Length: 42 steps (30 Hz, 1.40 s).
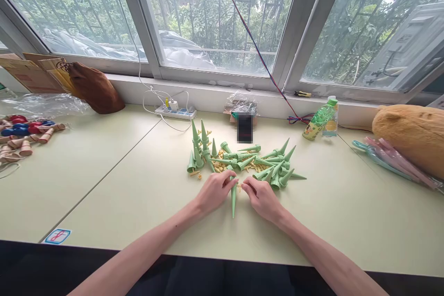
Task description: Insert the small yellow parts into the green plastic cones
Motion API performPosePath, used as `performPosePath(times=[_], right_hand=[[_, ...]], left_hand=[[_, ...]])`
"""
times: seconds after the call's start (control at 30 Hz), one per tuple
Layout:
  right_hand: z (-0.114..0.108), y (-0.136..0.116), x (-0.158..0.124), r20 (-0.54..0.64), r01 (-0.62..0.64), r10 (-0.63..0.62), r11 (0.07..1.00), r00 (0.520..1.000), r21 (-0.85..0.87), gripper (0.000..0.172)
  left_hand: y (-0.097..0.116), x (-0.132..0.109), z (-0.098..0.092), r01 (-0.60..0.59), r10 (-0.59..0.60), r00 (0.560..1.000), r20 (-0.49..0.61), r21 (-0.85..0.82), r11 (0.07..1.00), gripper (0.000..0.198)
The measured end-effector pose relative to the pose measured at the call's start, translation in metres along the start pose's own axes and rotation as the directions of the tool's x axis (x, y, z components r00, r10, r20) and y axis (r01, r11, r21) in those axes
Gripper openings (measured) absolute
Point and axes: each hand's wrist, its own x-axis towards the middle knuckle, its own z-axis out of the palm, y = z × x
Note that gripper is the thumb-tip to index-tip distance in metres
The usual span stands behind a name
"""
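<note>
My left hand (217, 190) is closed round the wide upper end of a green plastic watering spike (233, 203), whose tip points down toward the table's front edge. Close beside it, my right hand (262, 196) pinches a small yellow valve piece (239, 188) against or just next to the spike; whether the two parts are joined I cannot tell. Beyond my hands lies a pile of more green spikes (277, 171), with small yellow pieces (218, 165) among them. At the pile's left, several assembled spikes (195, 136) stand upright with yellow parts on their sides.
On the table (138, 208), wooden kendama toys (26, 134) lie far left near a brown pouch (93, 88). A power strip (176, 112), a small box (240, 106), and a green bottle (319, 120) line the window side. A tan plush (411, 136) sits right.
</note>
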Motion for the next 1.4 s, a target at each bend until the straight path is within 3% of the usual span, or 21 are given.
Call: performPosePath(times=[0.33,0.73,1.0,1.2,1.4], right_hand=[[0.001,0.001,0.0,-0.033,-0.026,0.026,1.0,0.999,0.016,0.028],[0.004,0.01,0.001,-0.096,-0.061,0.054,0.996,0.994,-0.07,0.044],[0.002,0.004,0.0,-0.157,-0.029,0.032,0.999,0.987,0.022,0.039],[0.0,-0.001,0.0,-0.157,-0.013,0.023,0.998,0.987,0.062,0.036],[-0.001,-0.003,-0.002,-0.173,0.009,0.006,0.996,0.985,0.086,0.035]], left_hand=[[0.0,0.001,-0.002,-0.008,0.008,1.0,0.005,-0.016,1.0,0.018],[0.001,0.0,-0.003,-0.079,0.078,0.997,-0.016,-0.046,0.996,0.023],[0.01,0.0,-0.009,-0.059,0.093,0.989,0.117,-0.269,0.961,0.03],[0.011,-0.001,-0.01,-0.033,0.072,0.991,0.116,-0.301,0.953,0.016],[0.009,0.0,-0.011,0.022,0.035,0.991,0.128,-0.416,0.909,0.016]])
